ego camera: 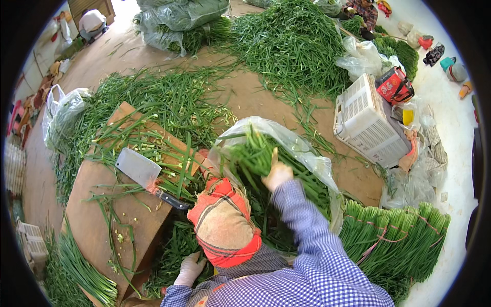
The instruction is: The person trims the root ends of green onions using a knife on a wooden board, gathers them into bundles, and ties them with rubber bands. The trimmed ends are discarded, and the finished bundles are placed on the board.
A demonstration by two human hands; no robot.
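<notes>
My right hand (pixel 279 175), in a pale glove, reaches over an open clear plastic bag (pixel 307 153). Its fingers close on a blurred bunch of garlic chives (pixel 249 151), one finger pointing outward. More chives fill the bag. My left hand (pixel 190 269), also gloved, is low beside loose chives (pixel 174 245) next to the wooden board; its fingertips are partly hidden. Between my arms is a red-and-tan checked cloth wrap (pixel 224 226); I cannot tell what it covers. A cleaver (pixel 139 165) with a black handle lies across cut stalks on the wooden board (pixel 92 192).
Tied chive bundles (pixel 391 238) stand at right. Beyond them are a white plastic crate (pixel 372 119) and a red bag (pixel 395 86). A large chive heap (pixel 287 46) and bagged bundles (pixel 180 27) lie ahead. Two other people crouch farther off. A plastic bag (pixel 65 115) sits at left.
</notes>
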